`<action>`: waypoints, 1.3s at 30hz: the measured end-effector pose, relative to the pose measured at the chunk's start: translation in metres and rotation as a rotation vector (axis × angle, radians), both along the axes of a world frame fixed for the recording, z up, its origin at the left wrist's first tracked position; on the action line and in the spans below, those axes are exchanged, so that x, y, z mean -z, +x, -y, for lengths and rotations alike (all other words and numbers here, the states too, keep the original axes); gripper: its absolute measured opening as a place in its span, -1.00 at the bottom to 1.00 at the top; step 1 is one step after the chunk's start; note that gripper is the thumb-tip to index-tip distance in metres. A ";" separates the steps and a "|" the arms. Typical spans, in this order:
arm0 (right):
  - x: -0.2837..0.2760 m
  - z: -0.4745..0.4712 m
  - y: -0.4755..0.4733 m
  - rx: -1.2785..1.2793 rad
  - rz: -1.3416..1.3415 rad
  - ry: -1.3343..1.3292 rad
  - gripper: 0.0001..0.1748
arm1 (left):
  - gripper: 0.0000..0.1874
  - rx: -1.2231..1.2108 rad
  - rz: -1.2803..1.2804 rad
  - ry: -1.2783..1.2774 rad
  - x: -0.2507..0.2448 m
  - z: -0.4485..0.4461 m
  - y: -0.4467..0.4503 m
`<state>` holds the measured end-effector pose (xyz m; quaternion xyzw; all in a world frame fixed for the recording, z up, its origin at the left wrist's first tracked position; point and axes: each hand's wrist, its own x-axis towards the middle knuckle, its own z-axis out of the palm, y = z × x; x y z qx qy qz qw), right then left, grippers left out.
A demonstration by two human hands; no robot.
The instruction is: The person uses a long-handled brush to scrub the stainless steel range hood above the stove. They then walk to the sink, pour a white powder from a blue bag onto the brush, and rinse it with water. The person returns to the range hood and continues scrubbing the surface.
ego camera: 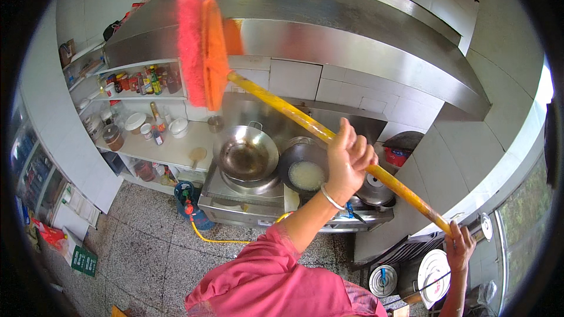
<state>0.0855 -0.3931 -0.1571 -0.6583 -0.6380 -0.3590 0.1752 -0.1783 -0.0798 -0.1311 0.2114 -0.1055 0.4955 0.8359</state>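
Note:
A long-handled broom or mop is raised in front of the stainless-steel range hood (pixel 335 39). Its yellow handle (pixel 282 106) slopes from upper left to lower right. The head has an orange back (pixel 215 55) and a red fringe or pad (pixel 191 48), slightly blurred; I cannot tell whether it touches the hood. My left hand (pixel 350 158), with a pale bangle at the wrist, grips the handle near its middle. Farther down, my right hand (pixel 460 245) is closed around the lower end. Both hands hold the same handle.
Below stands the stove (pixel 240 215) with a steel wok (pixel 244 154), a dark wok (pixel 307 174) holding pale liquid, and a lidded pot (pixel 374 189). A blue gas cylinder (pixel 200 220) with a yellow hose stands on the floor. Bottles (pixel 147 82) line the left shelf. Lidded containers (pixel 435 275) sit at right.

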 end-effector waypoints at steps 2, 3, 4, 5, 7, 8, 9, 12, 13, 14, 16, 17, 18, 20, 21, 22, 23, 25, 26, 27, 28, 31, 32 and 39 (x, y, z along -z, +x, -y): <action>0.019 0.015 0.005 0.003 -0.106 0.002 -0.57 | -0.42 0.027 -0.026 0.066 0.008 0.008 0.016; 0.028 0.026 0.009 0.012 -0.148 -0.012 -0.56 | -0.42 0.080 -0.027 0.053 0.015 0.012 0.028; 0.039 0.039 0.013 0.031 -0.192 -0.026 -0.55 | -0.41 0.123 -0.045 0.049 0.024 0.021 0.044; 0.048 0.054 0.019 0.057 -0.205 -0.048 -0.53 | -0.39 0.157 -0.059 0.045 0.032 0.030 0.058; 0.085 0.104 0.044 0.094 -0.418 -0.107 -0.45 | -0.40 0.290 -0.059 0.063 0.051 0.051 0.088; 0.097 0.109 0.044 0.033 -0.263 -0.044 -0.43 | -0.40 0.316 -0.096 0.059 0.058 0.062 0.099; 0.120 0.140 0.059 0.095 -0.382 -0.056 -0.43 | -0.40 0.362 -0.122 0.056 0.061 0.076 0.107; 0.136 0.146 0.053 0.088 -0.698 -0.077 -0.49 | -0.41 0.375 -0.175 0.041 0.069 0.090 0.107; 0.145 0.151 0.045 0.097 -0.814 -0.073 -0.51 | -0.41 0.369 -0.176 0.051 0.073 0.090 0.101; 0.153 0.155 0.037 0.106 -0.927 -0.069 -0.53 | -0.41 0.366 -0.187 0.027 0.074 0.088 0.094; 0.149 0.141 0.007 0.106 -0.796 -0.111 -0.49 | -0.40 0.327 -0.214 0.029 0.073 0.071 0.069; 0.129 0.114 -0.004 0.094 -0.546 -0.160 -0.43 | -0.41 0.284 -0.168 0.063 0.073 0.059 0.053; 0.117 0.096 -0.013 0.077 -0.466 -0.184 -0.43 | -0.47 0.247 -0.192 0.071 0.066 0.049 0.035; 0.099 0.061 -0.027 0.034 -0.383 -0.195 -0.47 | -0.51 0.123 -0.207 0.029 0.058 0.028 0.009; 0.094 0.043 -0.039 0.020 -0.377 -0.162 -0.51 | -0.50 0.091 -0.199 0.019 0.053 0.020 -0.003; 0.090 0.032 -0.047 0.014 -0.352 -0.149 -0.51 | -0.50 0.075 -0.186 -0.044 0.055 0.011 -0.011; 0.086 0.022 -0.055 0.009 -0.329 -0.135 -0.51 | -0.48 0.029 -0.195 -0.033 0.053 0.005 -0.023; 0.083 0.012 -0.061 0.005 -0.361 -0.164 -0.50 | -0.48 -0.048 -0.219 -0.044 0.055 0.000 -0.031; 0.091 0.015 -0.055 0.010 -0.365 -0.174 -0.46 | -0.48 -0.024 -0.221 -0.047 0.054 0.003 -0.027; 0.098 0.021 -0.047 0.015 -0.386 -0.178 -0.46 | -0.48 -0.002 -0.221 -0.062 0.056 0.008 -0.018; 0.105 0.030 -0.038 0.020 -0.403 -0.184 -0.45 | -0.48 0.002 -0.242 -0.041 0.058 0.016 -0.008; 0.128 0.060 -0.017 -0.038 -0.495 -0.176 -0.45 | -0.42 0.105 -0.277 -0.030 0.068 0.043 0.033; 0.143 0.079 -0.002 -0.017 -0.398 -0.184 -0.43 | -0.44 0.130 -0.282 -0.042 0.077 0.053 0.048; 0.229 0.112 0.021 0.010 -1.141 -0.239 -0.48 | -0.46 0.198 -0.416 -0.073 0.091 0.068 0.047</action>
